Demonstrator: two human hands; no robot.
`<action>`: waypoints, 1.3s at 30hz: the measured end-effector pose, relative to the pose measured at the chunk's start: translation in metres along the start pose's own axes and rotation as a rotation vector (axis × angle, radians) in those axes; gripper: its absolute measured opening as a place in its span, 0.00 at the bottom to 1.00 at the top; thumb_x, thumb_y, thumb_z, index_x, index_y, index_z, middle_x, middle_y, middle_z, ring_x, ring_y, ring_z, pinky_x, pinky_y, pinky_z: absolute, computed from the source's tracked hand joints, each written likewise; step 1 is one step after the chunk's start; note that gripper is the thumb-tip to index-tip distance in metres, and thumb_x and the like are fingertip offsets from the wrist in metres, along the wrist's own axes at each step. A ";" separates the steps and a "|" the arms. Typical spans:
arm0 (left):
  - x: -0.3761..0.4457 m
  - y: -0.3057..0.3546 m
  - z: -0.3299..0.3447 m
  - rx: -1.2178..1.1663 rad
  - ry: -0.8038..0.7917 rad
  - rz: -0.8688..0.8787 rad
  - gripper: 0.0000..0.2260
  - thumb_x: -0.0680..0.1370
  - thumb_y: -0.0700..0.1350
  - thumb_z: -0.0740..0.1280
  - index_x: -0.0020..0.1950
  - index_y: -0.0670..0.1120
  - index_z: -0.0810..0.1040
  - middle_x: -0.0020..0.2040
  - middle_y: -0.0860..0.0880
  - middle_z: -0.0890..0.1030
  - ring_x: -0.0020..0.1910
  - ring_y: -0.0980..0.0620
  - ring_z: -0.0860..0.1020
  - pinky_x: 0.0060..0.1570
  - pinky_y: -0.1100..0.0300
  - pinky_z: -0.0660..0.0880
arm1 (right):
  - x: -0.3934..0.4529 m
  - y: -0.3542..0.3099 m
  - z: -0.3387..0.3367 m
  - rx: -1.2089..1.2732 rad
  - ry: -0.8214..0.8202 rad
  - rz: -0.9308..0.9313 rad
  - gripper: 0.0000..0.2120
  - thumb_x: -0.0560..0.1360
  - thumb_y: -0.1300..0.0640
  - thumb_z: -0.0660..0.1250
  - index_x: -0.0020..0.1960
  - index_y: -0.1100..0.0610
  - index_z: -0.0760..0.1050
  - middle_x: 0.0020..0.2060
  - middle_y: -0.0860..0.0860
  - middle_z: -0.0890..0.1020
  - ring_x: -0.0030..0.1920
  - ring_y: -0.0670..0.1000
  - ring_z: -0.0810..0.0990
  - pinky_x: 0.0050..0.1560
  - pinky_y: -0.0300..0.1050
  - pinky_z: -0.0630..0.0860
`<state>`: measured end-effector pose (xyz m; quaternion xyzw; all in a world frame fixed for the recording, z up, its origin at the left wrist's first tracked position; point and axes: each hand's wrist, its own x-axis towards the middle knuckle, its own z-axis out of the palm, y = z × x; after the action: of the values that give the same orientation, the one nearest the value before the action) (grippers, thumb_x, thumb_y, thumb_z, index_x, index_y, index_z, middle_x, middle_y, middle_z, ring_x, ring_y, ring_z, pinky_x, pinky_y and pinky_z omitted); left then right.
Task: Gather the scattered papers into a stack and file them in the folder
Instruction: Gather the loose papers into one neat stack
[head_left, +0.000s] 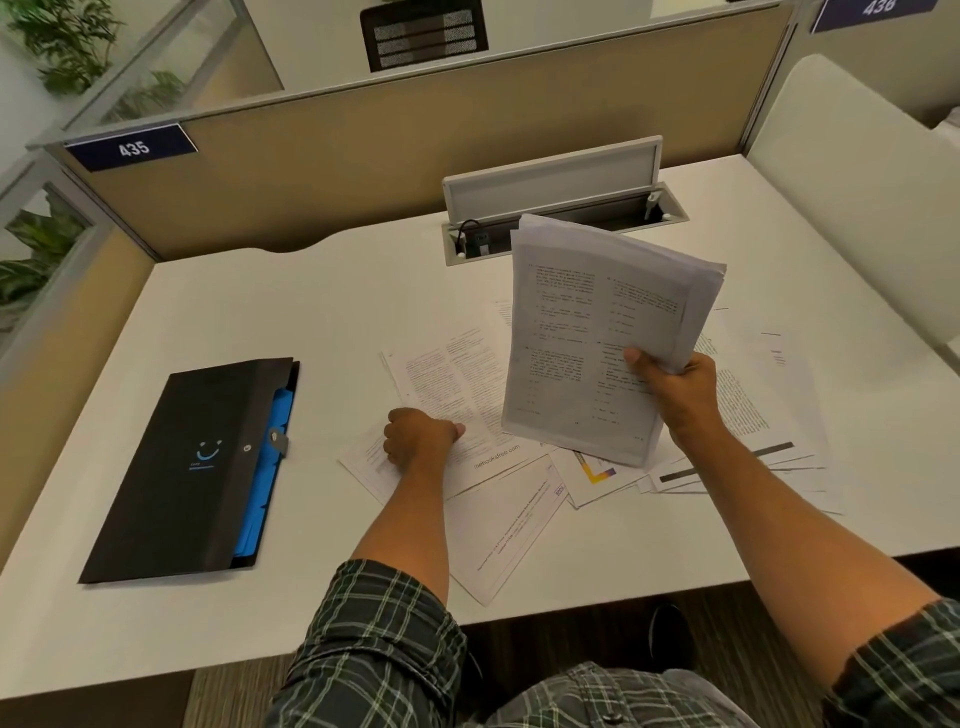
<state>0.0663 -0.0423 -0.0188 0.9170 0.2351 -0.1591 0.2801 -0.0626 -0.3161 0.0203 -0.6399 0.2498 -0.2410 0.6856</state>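
An open-plan office cubicle.

Tan fabric partitions (332, 171) are enclosing a white bench (291, 312), and blue number plates reading 435 (132, 148) and 438 (878, 10) are marking the workstations. A flip-up cable hatch (561, 202) is standing open in the bench, printed papers (467, 405) are lying across it, a black mesh chair back (423, 34) is showing beyond the partition, and potted plants (62, 41) are lining the left side.
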 end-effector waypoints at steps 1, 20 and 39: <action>0.001 0.000 -0.001 -0.035 0.007 -0.015 0.43 0.64 0.54 0.84 0.69 0.38 0.66 0.66 0.38 0.75 0.63 0.37 0.76 0.58 0.45 0.76 | 0.000 -0.001 0.000 0.003 -0.001 -0.001 0.06 0.73 0.59 0.77 0.48 0.52 0.83 0.43 0.43 0.87 0.43 0.47 0.87 0.43 0.42 0.84; -0.001 0.020 0.007 -0.020 0.018 0.005 0.32 0.70 0.45 0.80 0.68 0.41 0.70 0.65 0.39 0.76 0.64 0.38 0.74 0.59 0.45 0.74 | 0.004 0.003 -0.009 -0.023 0.038 0.007 0.06 0.73 0.57 0.77 0.49 0.53 0.83 0.46 0.47 0.87 0.45 0.49 0.87 0.46 0.46 0.85; 0.016 0.002 -0.008 -0.281 0.017 -0.016 0.05 0.73 0.37 0.74 0.43 0.41 0.78 0.44 0.46 0.83 0.47 0.44 0.84 0.41 0.59 0.78 | 0.004 0.002 -0.014 0.005 0.042 -0.019 0.08 0.74 0.58 0.77 0.52 0.55 0.82 0.47 0.46 0.86 0.44 0.46 0.87 0.45 0.41 0.84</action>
<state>0.0824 -0.0336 -0.0188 0.8681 0.2647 -0.1192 0.4026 -0.0690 -0.3291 0.0178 -0.6352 0.2574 -0.2614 0.6797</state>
